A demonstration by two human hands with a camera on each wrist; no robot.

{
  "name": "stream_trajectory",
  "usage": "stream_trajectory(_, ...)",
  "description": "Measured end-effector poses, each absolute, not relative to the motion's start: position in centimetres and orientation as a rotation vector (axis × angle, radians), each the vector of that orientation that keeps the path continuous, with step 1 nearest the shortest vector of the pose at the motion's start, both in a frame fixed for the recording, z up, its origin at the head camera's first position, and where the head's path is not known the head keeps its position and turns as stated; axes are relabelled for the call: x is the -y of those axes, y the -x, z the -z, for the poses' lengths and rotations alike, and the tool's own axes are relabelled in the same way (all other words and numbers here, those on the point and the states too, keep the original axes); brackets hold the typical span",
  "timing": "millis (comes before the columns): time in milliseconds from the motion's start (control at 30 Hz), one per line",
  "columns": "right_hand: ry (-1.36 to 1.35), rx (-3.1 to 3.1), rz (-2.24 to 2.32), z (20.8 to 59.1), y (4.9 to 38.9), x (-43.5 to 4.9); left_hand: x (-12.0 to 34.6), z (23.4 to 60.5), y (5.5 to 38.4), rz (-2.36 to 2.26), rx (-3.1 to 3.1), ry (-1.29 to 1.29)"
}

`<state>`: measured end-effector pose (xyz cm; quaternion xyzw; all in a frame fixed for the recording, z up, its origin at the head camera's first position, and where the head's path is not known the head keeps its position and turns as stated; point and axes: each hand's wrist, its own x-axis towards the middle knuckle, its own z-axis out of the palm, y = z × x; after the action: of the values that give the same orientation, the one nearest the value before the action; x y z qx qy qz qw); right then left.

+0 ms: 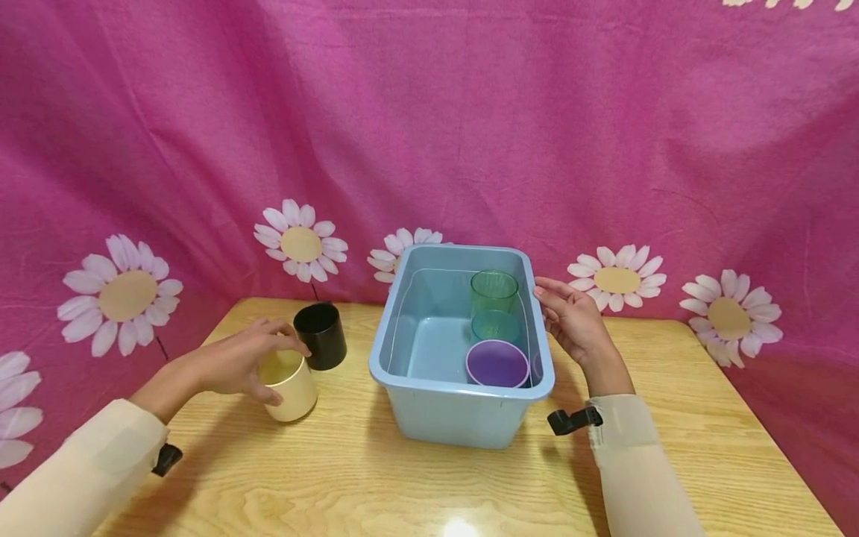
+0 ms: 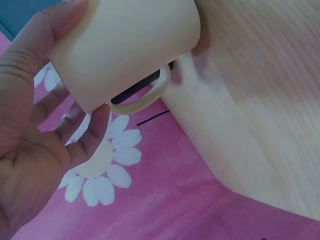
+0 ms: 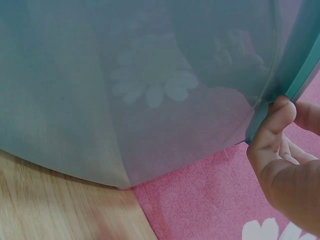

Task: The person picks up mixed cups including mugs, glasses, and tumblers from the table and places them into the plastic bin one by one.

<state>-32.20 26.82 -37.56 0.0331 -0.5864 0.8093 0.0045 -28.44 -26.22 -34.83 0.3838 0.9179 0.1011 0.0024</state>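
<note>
Now, left fingers (image 2: 92,136) round cream mug (image 1: 296,395), right fingers (image 3: 274,121) seemingly pinching tub (image 1: 456,418).

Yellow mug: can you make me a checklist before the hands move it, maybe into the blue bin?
1. Left hand has hold of the yellow mug: ok, thumb and fingers are on it.
2. Mug standing upright on the table: ok.
3. Mug empty: cannot tell, the hand hides part of its inside.
4. Clear of the black cup: not ok, they stand very close.
5. Right hand on the blue bin: ok, it pinches the rim.
6. Room inside: ok, the floor looks bare left of the green cup and purple cup.
</note>
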Motion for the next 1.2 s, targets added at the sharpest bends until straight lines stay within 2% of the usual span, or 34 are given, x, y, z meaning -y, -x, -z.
stream_trajectory(1200, -0.097, 1.848, -2.543, 37.4, 32.1, -26.8, 22.6, 23.6, 27.3, -0.125, -2.899, -1.292)
